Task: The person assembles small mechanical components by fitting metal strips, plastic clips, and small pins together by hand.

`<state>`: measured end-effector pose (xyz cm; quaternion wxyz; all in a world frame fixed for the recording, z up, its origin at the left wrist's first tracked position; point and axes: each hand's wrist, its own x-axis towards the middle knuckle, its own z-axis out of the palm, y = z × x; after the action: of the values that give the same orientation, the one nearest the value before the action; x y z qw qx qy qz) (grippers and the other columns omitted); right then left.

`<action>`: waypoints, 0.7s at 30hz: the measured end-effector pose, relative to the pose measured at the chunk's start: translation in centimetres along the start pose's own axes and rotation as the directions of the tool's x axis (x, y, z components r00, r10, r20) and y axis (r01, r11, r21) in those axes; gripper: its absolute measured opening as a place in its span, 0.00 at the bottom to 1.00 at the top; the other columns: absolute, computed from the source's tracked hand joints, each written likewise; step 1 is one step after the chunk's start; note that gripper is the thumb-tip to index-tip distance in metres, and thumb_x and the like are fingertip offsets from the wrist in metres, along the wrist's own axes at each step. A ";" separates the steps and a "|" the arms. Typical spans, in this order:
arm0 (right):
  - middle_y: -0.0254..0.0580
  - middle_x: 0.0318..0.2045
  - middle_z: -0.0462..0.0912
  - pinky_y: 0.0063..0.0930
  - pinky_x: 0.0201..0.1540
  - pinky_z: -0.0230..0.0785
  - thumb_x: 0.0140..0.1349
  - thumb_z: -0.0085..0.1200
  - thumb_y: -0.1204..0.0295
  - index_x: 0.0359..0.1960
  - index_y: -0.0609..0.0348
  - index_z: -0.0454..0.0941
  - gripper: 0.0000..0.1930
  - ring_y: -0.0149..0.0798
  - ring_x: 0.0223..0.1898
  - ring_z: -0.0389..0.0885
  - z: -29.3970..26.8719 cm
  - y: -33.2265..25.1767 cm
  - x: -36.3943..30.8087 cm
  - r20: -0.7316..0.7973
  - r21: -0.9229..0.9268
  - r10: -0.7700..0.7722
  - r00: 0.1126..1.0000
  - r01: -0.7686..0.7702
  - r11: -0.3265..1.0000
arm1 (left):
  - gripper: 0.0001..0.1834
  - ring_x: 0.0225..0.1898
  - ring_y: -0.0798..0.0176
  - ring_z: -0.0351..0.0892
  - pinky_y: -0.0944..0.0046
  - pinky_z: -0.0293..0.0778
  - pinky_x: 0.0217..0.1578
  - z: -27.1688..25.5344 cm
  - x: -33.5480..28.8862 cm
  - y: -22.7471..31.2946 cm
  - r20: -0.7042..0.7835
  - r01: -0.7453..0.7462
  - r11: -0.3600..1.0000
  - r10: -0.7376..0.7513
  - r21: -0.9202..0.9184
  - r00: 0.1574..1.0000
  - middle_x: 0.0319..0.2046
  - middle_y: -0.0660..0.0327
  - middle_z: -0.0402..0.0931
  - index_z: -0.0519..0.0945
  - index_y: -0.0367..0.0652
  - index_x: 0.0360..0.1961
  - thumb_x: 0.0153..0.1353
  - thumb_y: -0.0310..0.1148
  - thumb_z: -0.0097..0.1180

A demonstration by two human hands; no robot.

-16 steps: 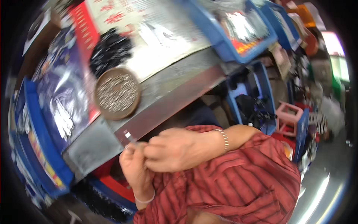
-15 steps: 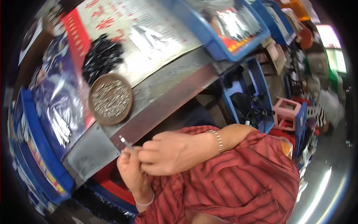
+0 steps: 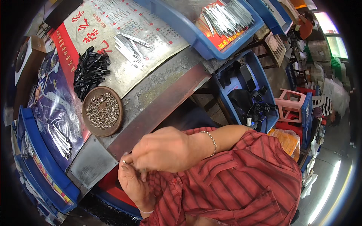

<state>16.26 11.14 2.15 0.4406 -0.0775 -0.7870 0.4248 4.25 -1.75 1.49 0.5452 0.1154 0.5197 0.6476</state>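
My left hand (image 3: 134,184) and my right hand (image 3: 162,148) meet in front of my red striped shirt. The left fingers are closed in a pinch, and a tiny shiny metal tip (image 3: 124,161) shows at them; the rest of that piece is hidden. My right hand, slightly blurred, lies over the left fingertips with its own fingers curled in, so what it grips cannot be seen. Just beyond the hands, a round brown dish (image 3: 120,126) full of small metal pins or screws stands on the bench. Beside it lies a heap of black plastic pieces (image 3: 90,71).
Slim silver metal strips (image 3: 130,49) lie on the printed sheet (image 3: 158,49); more strips (image 3: 59,139) are at the left. Blue bins stand left (image 3: 49,169) and far right (image 3: 211,52). Another blue bin (image 3: 272,119) with black items sits below the bench edge, near a pink stool (image 3: 290,101).
My right hand has shifted slightly left and up over the left fingertips. The light-coloured piece that stuck out beyond the fingers is now mostly hidden. The whole view has shifted a little.
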 end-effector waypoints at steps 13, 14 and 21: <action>0.38 0.27 0.80 0.14 0.24 0.67 0.63 0.49 0.75 0.41 0.65 0.72 0.08 0.22 0.25 0.75 -0.4 -0.8 0.1 0.509 0.471 0.624 0.593 -0.799 0.375 | 0.08 0.32 0.73 0.73 0.74 0.70 0.32 0.1 -0.2 0.6 0.052 -0.014 0.999 0.012 0.033 0.999 0.33 0.60 0.75 0.69 0.34 0.43 0.65 0.26 0.46; 0.38 0.27 0.79 0.14 0.24 0.67 0.63 0.49 0.75 0.42 0.65 0.72 0.08 0.22 0.25 0.75 -0.2 -0.6 0.0 0.511 0.480 0.624 0.591 -0.798 0.363 | 0.08 0.32 0.73 0.73 0.74 0.70 0.32 -0.3 -0.4 0.5 0.021 -0.024 0.999 0.023 0.034 1.000 0.33 0.60 0.75 0.69 0.34 0.43 0.65 0.26 0.46; 0.38 0.27 0.77 0.16 0.24 0.67 0.61 0.52 0.75 0.38 0.67 0.73 0.07 0.24 0.23 0.74 0.9 -0.4 0.1 0.398 0.398 0.643 0.655 -0.754 0.522 | 0.07 0.34 0.72 0.75 0.73 0.72 0.36 -0.3 -0.6 0.2 0.013 -0.093 0.994 0.092 0.053 0.996 0.35 0.57 0.77 0.70 0.32 0.39 0.65 0.26 0.47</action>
<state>15.60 10.39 2.34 0.1527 -0.2196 -0.5776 0.7713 4.14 -2.37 1.79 0.5141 0.1571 0.5279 0.6575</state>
